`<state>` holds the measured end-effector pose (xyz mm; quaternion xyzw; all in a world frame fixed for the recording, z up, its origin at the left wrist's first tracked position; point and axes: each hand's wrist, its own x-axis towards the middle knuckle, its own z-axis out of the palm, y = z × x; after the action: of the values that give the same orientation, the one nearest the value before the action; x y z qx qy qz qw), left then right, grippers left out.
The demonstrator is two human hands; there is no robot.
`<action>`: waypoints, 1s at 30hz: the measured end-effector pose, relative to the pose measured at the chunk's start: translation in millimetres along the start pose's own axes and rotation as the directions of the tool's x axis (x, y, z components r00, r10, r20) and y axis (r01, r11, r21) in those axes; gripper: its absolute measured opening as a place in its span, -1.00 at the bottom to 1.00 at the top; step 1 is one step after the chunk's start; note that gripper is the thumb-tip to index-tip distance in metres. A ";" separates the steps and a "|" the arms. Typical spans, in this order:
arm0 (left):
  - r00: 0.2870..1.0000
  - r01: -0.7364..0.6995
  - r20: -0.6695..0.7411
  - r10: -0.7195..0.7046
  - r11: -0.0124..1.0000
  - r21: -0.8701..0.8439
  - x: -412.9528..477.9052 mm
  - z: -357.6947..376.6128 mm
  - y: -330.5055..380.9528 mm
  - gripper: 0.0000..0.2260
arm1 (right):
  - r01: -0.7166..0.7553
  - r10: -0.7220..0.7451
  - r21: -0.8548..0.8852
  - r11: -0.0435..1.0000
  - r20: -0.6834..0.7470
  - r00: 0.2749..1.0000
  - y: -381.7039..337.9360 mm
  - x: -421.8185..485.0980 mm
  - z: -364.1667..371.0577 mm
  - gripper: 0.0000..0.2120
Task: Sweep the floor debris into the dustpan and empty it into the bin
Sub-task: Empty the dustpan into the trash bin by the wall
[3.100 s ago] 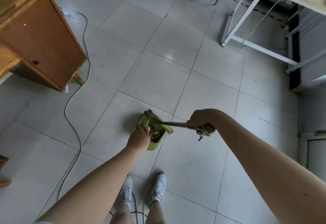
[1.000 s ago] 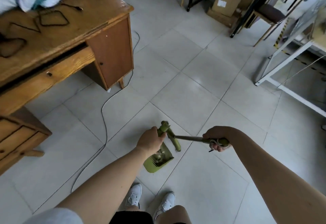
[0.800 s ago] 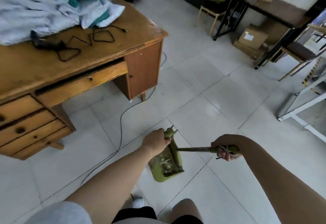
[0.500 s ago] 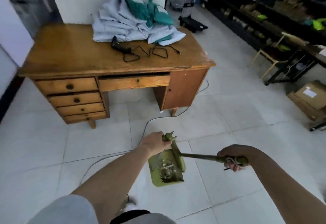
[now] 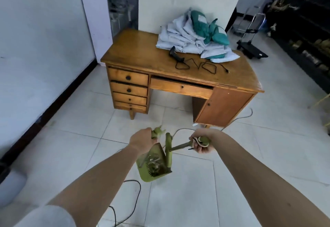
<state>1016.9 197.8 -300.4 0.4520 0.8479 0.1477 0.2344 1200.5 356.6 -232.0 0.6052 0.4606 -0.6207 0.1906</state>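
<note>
A green dustpan hangs tilted above the tiled floor at centre, with debris lying inside it. My left hand grips its handle at the top. A green hand brush lies across the pan's right side, its head standing upright against the pan. My right hand is closed on the brush's handle end, to the right of the pan. A grey rounded container, possibly a bin, shows at the left edge, partly cut off.
A wooden desk with drawers stands ahead, with a heap of clothes and a black cable on top. A white wall runs along the left. Cables trail over the floor near my feet. A black trolley stands behind the desk.
My view has swung left from the open floor to face the desk and left wall. Both hands have lifted the dustpan and brush off the floor and carry them together.
</note>
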 end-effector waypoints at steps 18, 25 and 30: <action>0.818 0.521 -0.153 -0.554 0.828 -0.207 -71.6 -93.4 -227.2 -0.75 | 0.118 0.022 -0.443 0.889 0.299 0.954 -160.1 30.0 275.1 -0.77; 0.653 0.676 -0.221 -0.724 0.689 -0.260 -69.0 -123.0 -266.9 -0.75 | 0.211 0.051 -0.593 0.777 0.394 0.918 -235.2 46.9 335.5 -0.81; 0.468 0.759 -0.274 -0.840 0.541 -0.361 -78.2 -142.7 -284.4 -0.77 | 0.252 0.070 -0.622 0.741 0.444 0.893 -282.2 55.4 373.4 -0.75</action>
<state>780.4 -28.8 -290.4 -0.0669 0.9702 0.1923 0.1311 750.7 216.7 -245.6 0.3169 0.6256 -0.5439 0.4609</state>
